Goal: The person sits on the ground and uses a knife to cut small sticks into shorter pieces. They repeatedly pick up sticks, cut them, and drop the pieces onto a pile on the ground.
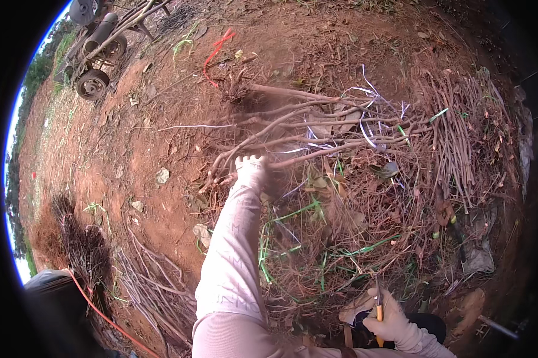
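My left hand, in a pale glove, reaches forward and is closed around a brown woody branch at the near side of several long bare branches. My right hand, also gloved, is low at the right and grips a tool with a yellow handle and a narrow dark metal end that points forward. The kind of tool cannot be told for sure. White and purple plastic strips lie tangled among the branches. Beneath and nearer to me spreads a heap of thin roots and twigs with green strips.
A stack of cut stems lies at the right. Bundled dark twigs and loose sticks lie at the lower left, near an orange cord. A wheeled metal frame stands at the upper left. A red strip lies on the soil.
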Motion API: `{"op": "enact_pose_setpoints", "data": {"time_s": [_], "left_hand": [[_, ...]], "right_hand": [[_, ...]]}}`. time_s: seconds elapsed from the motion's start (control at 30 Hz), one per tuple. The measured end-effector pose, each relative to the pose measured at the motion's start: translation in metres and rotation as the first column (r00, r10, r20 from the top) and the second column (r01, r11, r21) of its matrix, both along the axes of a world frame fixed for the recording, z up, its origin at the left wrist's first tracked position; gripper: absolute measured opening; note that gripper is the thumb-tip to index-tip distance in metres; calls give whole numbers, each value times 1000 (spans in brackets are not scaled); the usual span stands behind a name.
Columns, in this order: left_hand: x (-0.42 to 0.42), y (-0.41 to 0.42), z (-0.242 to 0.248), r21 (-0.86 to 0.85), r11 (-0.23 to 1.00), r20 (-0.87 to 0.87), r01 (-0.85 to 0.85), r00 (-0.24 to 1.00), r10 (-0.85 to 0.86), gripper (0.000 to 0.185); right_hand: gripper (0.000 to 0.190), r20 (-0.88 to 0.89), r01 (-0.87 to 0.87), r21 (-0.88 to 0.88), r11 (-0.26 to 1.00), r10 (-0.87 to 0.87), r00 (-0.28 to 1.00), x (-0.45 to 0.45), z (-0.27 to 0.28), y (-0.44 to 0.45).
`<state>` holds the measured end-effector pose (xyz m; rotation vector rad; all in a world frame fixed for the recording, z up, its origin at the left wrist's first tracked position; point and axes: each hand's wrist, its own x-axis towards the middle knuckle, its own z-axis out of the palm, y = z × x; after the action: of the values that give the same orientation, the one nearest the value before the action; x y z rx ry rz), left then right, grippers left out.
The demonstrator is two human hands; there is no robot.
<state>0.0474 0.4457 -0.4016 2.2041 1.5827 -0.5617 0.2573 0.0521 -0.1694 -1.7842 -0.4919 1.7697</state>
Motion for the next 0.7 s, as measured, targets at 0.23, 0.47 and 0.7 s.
{"op": "enact_pose_setpoints", "data": {"time_s": [0.23,0.47,0.7], "left_hand": [[-14,-71,112,-26,1000,492,-17,870,28,18],[-64,-145,240,-360,924,381,-128,884,271,25],[-109,-244,326,-564,778,559,-277,565,607,20]], "right_hand": [[62,56,-49,142,989,42,998,-1,8,-17],[62,249,-115,313,943,35,968,-6,15,-54],[57,120,44,385,922,-97,988,-19,36,-95]]}}
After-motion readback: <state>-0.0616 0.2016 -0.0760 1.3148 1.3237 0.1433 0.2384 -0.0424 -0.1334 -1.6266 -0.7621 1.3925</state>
